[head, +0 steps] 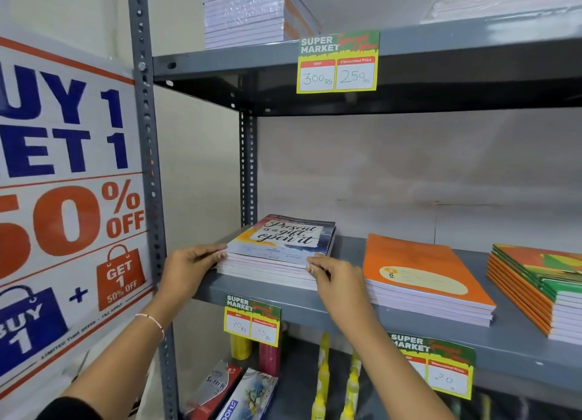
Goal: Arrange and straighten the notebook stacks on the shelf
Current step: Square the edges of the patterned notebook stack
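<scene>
Grey steel racking fills the view, with a sale poster [69, 199] on the wall to the left and price tags clipped to the shelf edges. On the middle shelf [346, 307] three notebook stacks lie in a row. The leftmost stack [277, 255], topped by a cover with cursive lettering, sits near the shelf's left end. The left hand [189, 268] presses its fingers against the stack's near left corner, and the right hand [333, 274] pinches the near right corner, so both hands are grasping this stack at its sides. Its edges look fairly even, though the top copy sits slightly off the ones beneath.

The orange stack [425, 281] in the middle lies turned at an angle to the shelf edge and is untouched. The rightmost stack [535, 287] is visibly stepped, its spines fanned out. By this showing, the first stack is nearly squared and two remain.
</scene>
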